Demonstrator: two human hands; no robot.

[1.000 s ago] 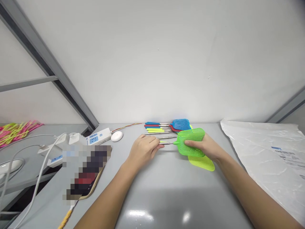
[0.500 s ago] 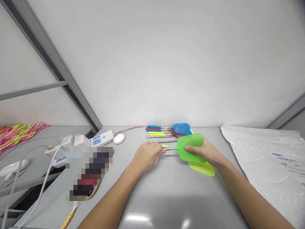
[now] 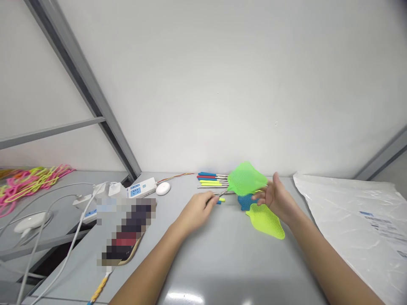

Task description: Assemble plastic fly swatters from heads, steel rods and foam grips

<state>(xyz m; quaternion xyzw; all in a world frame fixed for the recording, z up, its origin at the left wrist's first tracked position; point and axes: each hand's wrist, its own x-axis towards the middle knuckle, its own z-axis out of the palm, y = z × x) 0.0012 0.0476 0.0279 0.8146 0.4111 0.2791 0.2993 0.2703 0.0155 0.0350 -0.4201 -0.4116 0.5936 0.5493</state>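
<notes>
My left hand [image 3: 200, 211] is closed round the thin metal rod of a green fly swatter [image 3: 246, 178], whose mesh head is raised and tilted. Just past the left fingertips poke yellow and blue grip ends [image 3: 221, 201]; whether they are in the hand I cannot tell. My right hand [image 3: 280, 199] is open, fingers apart, at the right edge of the green head. Below it a yellow-green swatter head [image 3: 266, 222] lies on the grey table [image 3: 229, 258], with a blue swatter head [image 3: 246, 202] partly under the green one.
Several fly swatters with coloured grips [image 3: 211, 178] lie in a row by the wall. Leftward are a white oval gadget [image 3: 163, 188], a power strip [image 3: 141, 187], a blurred-out phone-like object [image 3: 130, 233] and cables. A white plastic bag [image 3: 343, 212] lies at right.
The right hand has let go of the green swatter head and opened. That head has swung up and tilted, uncovering the blue head. The view has shifted slightly.
</notes>
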